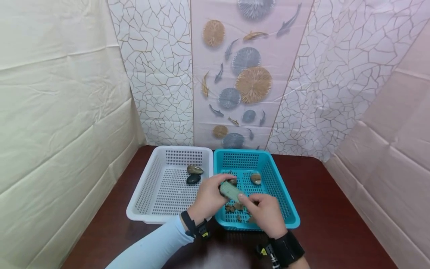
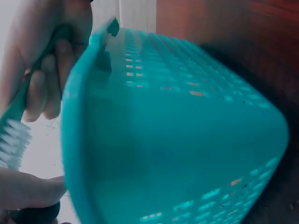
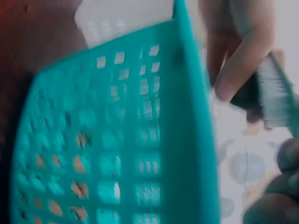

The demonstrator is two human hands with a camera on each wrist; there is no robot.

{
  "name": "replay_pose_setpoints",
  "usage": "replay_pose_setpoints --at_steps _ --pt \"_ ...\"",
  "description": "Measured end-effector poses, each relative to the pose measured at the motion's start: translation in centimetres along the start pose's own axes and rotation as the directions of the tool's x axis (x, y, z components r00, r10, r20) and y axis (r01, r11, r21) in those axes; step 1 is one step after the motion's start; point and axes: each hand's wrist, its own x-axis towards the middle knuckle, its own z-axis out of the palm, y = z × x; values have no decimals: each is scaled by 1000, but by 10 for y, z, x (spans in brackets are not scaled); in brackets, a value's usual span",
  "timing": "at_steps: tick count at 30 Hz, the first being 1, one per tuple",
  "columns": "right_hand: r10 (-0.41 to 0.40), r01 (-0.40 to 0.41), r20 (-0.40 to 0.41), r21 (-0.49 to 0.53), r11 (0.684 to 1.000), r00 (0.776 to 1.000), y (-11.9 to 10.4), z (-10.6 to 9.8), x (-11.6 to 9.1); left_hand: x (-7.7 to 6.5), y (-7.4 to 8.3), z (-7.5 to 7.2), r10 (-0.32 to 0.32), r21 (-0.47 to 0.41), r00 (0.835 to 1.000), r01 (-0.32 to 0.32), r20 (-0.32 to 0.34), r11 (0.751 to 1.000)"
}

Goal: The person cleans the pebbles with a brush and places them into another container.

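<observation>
My right hand (image 1: 267, 215) grips the handle of a green brush (image 1: 231, 191) over the blue-green basket (image 1: 291, 209). White bristles (image 3: 274, 95) show in the right wrist view, facing a dark, smooth object that looks like a stone (image 3: 246, 94). That object sits between the thumb and fingers of my left hand (image 1: 209, 196), beside the brush head. From the head view, the brush back covers most of it. In the left wrist view, the right fingers curl round the brush handle (image 2: 21, 100), and the left thumb is at the lower left.
A white basket (image 1: 139, 200) stands at the left with a brownish stone (image 1: 195, 170) and a black stone (image 1: 193, 179) inside. The blue-green basket next to it holds a tan stone (image 1: 256, 179) and several small brown pieces (image 1: 230, 208). Both stand on a dark red table (image 1: 332, 220).
</observation>
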Motion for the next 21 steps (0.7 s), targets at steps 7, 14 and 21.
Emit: replay_pose_setpoints --at_steps 7,14,21 --pt "23 -22 -24 14 1000 999 -2 -9 5 -1 0 -2 -15 16 999 16 -31 1000" --pt "-5 4 16 27 1000 1000 -1 -12 4 4 2 0 -22 -22 1000 22 -12 1000" --pt "46 -48 -168 -5 999 985 14 -24 5 14 -2 0 -87 -164 994 97 68 982"
